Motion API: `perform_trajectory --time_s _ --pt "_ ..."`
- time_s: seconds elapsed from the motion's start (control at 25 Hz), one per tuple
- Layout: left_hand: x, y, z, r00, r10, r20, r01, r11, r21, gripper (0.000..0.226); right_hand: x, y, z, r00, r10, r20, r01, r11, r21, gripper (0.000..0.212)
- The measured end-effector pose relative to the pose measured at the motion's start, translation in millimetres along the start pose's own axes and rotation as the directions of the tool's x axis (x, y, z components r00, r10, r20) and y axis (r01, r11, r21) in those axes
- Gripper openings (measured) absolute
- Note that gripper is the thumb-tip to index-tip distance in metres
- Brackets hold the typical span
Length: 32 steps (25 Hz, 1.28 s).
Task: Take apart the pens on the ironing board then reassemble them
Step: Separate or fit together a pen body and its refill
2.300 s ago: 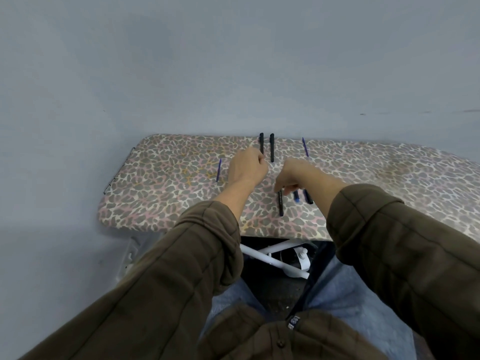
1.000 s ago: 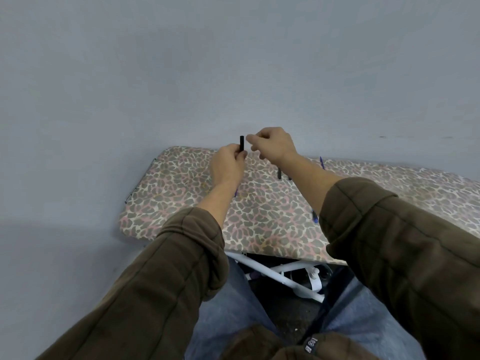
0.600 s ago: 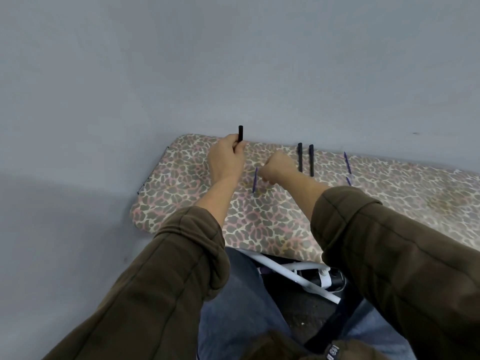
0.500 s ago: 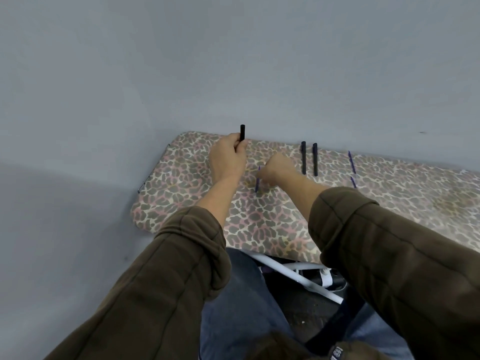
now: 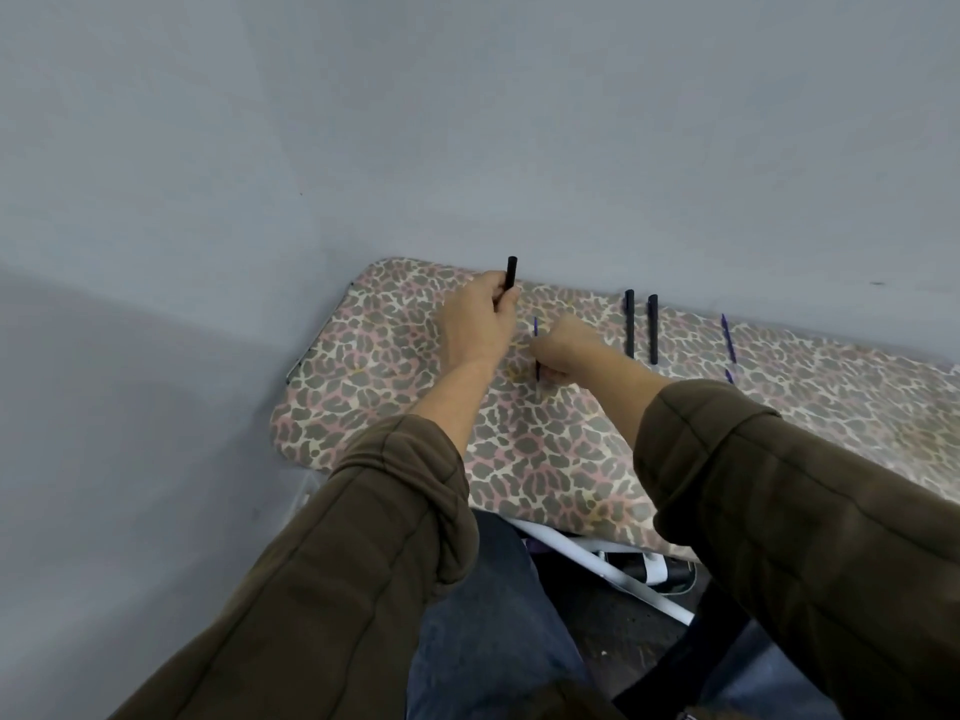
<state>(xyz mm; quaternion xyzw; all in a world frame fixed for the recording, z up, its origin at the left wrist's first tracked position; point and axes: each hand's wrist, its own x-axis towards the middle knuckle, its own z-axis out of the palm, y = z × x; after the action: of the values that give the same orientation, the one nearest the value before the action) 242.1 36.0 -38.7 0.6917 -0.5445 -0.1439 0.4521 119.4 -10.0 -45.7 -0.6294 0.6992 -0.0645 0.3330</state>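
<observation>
A leopard-print ironing board point(image 5: 395, 366) stands against a grey wall. My left hand point(image 5: 475, 324) is closed around a black pen barrel point(image 5: 511, 271), whose top end sticks up above the fist. Just to the right, my right hand point(image 5: 563, 350) pinches a thin blue ink refill point(image 5: 535, 330) that lies on the board. Two black pens point(image 5: 641, 327) lie side by side farther right. Another blue refill point(image 5: 727, 339) lies beyond them. My right forearm hides the board behind it.
The grey wall runs close behind the board. White metal board legs point(image 5: 597, 558) show below the front edge, over my lap in blue jeans. The board's rounded end is at the left, with grey floor beyond it.
My right hand dropped from the barrel's top down to the board and closed on the blue refill. My left hand kept the barrel upright. The view shifted left.
</observation>
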Motion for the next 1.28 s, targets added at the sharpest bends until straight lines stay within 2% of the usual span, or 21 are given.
perform_trajectory --time_s 0.16,0.28,0.44,0.56,1.0,1.28 --pt "-9.4 12.8 4.2 0.998 0.060 0.020 -0.060 0.998 -0.006 0.030 -2.6 -1.7 -32.9 0.983 -0.120 -0.136 0.146 0.969 0.199 0.018" --pt "-15.8 24.0 11.5 0.994 0.080 0.079 -0.078 0.997 -0.024 0.034 -12.7 -3.8 -66.9 0.947 -0.173 -0.272 0.276 0.870 0.407 0.020" --pt "-26.6 47.6 23.7 0.985 0.102 0.136 -0.099 0.995 -0.033 0.031 -32.9 -0.4 -107.4 0.858 -0.238 -0.456 0.462 0.746 0.479 0.010" --pt "-32.8 64.6 32.6 0.981 0.110 0.160 -0.105 0.994 -0.036 0.028 -47.5 7.5 -122.4 0.819 -0.269 -0.506 0.529 0.695 0.487 0.013" --pt "-48.5 98.0 48.7 0.968 0.177 0.180 -0.171 0.984 -0.051 0.028 -67.1 42.3 -147.1 0.756 -0.268 -0.598 0.591 0.673 0.446 0.010" --pt "-53.3 105.5 49.4 0.965 0.167 0.201 -0.157 0.986 -0.061 0.028 -68.1 52.8 -145.5 0.764 -0.308 -0.566 0.568 0.737 0.365 0.010"
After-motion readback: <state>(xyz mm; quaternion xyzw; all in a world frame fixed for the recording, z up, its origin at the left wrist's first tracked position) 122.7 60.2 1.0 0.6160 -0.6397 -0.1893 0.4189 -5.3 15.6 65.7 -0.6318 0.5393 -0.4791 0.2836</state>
